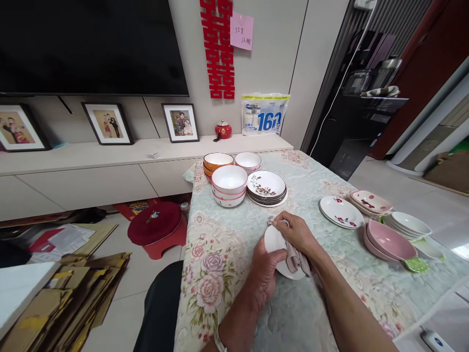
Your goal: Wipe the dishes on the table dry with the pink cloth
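A small white plate [273,240] is held over the near middle of the table. My left hand [266,266] grips its left edge, with the thumb lying across the plate. My right hand [293,232] is closed on a greyish-pink cloth [293,259], pressed against the plate's upper right rim. The cloth hangs down over the plate's right part. Beyond my hands stand a stack of plates with a brown flower pattern [266,185] and a stack of white bowls with red rims [229,180].
Orange bowls [218,160] and another white bowl [248,160] stand at the table's back. On the right are flowered plates [341,211], pink dishes [390,238] and white bowls [410,223]. A red stool [156,222] stands left of the table [227,234], near flattened cardboard [80,293].
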The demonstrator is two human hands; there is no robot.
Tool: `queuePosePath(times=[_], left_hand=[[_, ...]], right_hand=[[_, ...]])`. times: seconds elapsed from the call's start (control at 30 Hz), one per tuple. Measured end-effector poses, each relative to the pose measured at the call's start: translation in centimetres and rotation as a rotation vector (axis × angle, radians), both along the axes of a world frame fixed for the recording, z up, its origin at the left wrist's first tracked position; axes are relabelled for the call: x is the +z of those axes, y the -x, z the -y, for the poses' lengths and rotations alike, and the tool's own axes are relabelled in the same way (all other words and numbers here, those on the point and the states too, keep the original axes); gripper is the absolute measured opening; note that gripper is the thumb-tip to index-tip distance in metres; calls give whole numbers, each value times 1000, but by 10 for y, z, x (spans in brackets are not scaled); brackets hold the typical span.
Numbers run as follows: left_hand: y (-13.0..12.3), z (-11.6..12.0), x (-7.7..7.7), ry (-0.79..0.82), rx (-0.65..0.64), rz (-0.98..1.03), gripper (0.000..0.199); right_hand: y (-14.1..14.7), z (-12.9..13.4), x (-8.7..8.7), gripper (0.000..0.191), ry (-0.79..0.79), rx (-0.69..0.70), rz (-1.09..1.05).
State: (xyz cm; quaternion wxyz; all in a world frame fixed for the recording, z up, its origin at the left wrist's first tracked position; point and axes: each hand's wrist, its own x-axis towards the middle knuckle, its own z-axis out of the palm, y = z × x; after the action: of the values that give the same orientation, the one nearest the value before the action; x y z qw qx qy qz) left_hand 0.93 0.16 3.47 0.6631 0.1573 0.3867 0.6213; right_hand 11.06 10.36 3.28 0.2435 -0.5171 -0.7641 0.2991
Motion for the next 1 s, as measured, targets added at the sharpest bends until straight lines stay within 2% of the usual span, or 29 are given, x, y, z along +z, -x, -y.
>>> queuePosePath(times=[0.13, 0.3, 0.37, 0.5, 0.57, 0.63, 0.73, 0.8, 1.0], left_hand=[[-3, -3, -3, -2, 54, 35, 58], [-5, -5, -3, -7, 71, 67, 62], [-5, -5, -3, -8, 57, 72, 63], [-4, -3, -2, -65, 78, 69, 64], [-4, -3, -2, -72, 77, 70, 63], [-4, -3, -2, -46, 57, 71, 60], [-5, -3, -1, -9, 37, 61, 58], [-5, -3, -1, 0, 31, 48, 59], [-2, -3, -2, -56, 54, 45, 60]], right_hand=[[-3, -4, -3, 24, -46, -62, -3], [-2, -4, -4, 20, -219, -57, -27], [2, 1, -2, 17, -259, 21, -70], [11, 12, 5, 14, -313, 329, -112], [12, 13, 6, 13, -303, 402, -113], [10, 8, 4, 12, -257, 321, -118], [3, 0, 0, 11, -184, 110, -108], [2, -1, -1, 11, -190, 74, -88], [14, 12, 3, 12, -292, 390, -100]])
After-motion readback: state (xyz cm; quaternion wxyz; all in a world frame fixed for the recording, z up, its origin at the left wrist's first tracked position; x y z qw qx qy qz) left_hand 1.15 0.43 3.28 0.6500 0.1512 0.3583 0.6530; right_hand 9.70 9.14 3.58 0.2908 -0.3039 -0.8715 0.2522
